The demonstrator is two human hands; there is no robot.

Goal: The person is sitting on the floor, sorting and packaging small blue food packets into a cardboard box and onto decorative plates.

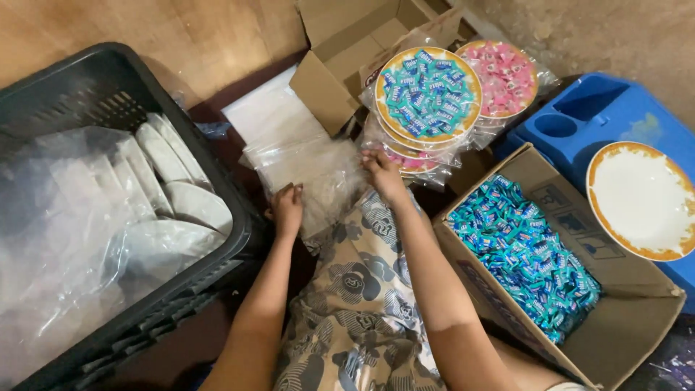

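Note:
My left hand (287,208) pinches the near left edge of a stack of clear plastic bags (308,166) lying on the floor ahead of me. My right hand (382,174) grips the right edge of the same stack. Just past my right hand lies a bagged plate of blue-wrapped candies (427,94), resting on other bagged plates, with a bagged plate of pink-wrapped candies (503,78) behind it. My lap is covered by a floral cloth (355,304).
A black plastic crate (108,80) on the left holds white plates under clear plastic. A cardboard box of blue candies (525,261) stands at right. An empty orange-rimmed plate (641,199) rests on a blue plastic stool (601,108). An open cardboard box (347,58) sits behind.

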